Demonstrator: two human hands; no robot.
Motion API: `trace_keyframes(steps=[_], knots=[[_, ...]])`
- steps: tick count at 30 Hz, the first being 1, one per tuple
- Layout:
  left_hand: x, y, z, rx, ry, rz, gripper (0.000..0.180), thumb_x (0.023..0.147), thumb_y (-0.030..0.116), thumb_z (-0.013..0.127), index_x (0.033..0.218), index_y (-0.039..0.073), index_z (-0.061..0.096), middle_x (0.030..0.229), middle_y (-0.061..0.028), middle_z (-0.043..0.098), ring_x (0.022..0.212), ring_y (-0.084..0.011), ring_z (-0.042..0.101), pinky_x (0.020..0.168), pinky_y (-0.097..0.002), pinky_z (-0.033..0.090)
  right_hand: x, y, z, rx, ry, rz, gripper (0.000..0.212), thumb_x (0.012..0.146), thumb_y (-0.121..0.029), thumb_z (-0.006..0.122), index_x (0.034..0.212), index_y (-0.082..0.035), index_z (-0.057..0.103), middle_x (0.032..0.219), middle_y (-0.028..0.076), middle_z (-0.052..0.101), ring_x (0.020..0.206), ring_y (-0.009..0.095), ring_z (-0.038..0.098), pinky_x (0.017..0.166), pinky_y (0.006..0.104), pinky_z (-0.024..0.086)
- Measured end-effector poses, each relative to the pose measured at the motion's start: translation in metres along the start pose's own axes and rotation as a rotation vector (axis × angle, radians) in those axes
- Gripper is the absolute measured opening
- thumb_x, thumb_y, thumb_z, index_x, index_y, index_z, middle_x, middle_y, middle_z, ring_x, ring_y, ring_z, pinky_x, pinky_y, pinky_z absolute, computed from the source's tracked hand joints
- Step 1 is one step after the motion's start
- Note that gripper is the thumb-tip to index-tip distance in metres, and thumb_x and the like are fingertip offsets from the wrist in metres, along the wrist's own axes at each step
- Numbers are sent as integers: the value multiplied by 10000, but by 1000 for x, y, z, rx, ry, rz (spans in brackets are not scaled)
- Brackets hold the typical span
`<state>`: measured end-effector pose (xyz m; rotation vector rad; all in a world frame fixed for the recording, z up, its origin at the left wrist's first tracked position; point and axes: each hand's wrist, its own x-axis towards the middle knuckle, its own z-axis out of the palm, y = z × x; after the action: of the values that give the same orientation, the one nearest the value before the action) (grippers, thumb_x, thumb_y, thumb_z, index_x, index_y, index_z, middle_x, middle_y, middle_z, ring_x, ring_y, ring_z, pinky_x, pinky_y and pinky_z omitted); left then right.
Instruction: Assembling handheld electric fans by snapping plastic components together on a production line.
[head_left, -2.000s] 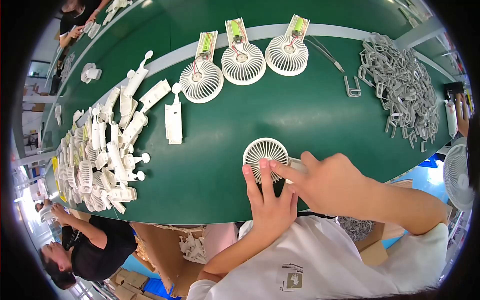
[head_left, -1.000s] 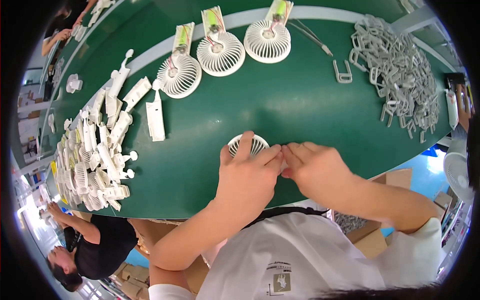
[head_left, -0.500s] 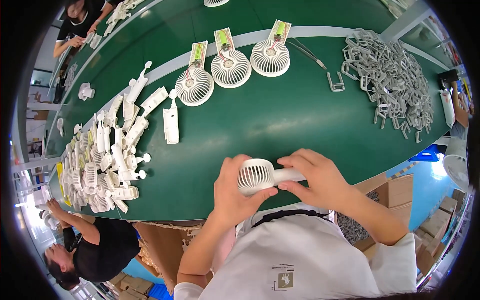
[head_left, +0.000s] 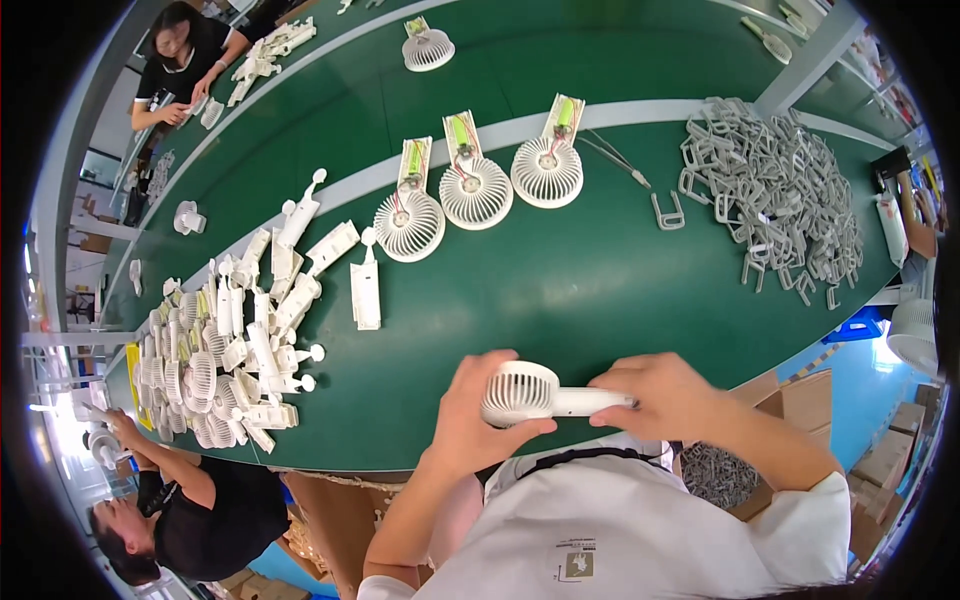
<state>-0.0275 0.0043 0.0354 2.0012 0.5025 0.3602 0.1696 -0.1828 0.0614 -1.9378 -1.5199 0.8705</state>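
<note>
Green table (head_left: 600, 295), blue floor (head_left: 855, 398), held fan (head_left: 524, 392)

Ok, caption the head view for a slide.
Left hand holds a fan by its head, right hand its handle; three open fans lie beyond.

Passage over green tabletop (head_left: 600, 300); white parts pile (head_left: 262, 347) leftward; grey bracket heap (head_left: 785, 195) rightward

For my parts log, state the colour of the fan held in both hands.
White; the fan shows best in the head view.
</note>
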Motion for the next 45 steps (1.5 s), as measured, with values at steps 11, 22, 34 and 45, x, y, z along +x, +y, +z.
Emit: trace_keyframes(steps=[11,22,34,45], knots=[[-12,54,-28,-1033,-170,69,412,926,376,746,1022,-23,710,984,-141,661,911,-254,611,798,-368,491,214,104,-186,270,607,350,626,922,-627,661,738,-30,711,438,-31,356,427,86,301,451,299,230],[43,-20,-75,-240,395,-143,95,987,79,657,956,-10,663,876,-44,643,754,-105,578,685,-229,451,116,112,-113,-301,799,327,294,925,-302,739,1104,-68,741,919,100,716,777,239,693,698,360,545],[186,-23,-72,964,179,-182,481,898,461,751,1119,34,716,959,-120,675,944,-322,636,805,-444,521,9,57,12,-219,794,275,226,820,-35,801,1028,-78,725,1188,125,653,734,238,676,640,318,552],[40,-26,4,645,-25,371,272,837,253,768,1094,166,752,1231,3,685,1230,-258,587,1117,-536,364,13,45,-9,18,325,-95,510,794,-116,842,1265,-22,669,1179,126,654,787,214,685,625,297,587]])
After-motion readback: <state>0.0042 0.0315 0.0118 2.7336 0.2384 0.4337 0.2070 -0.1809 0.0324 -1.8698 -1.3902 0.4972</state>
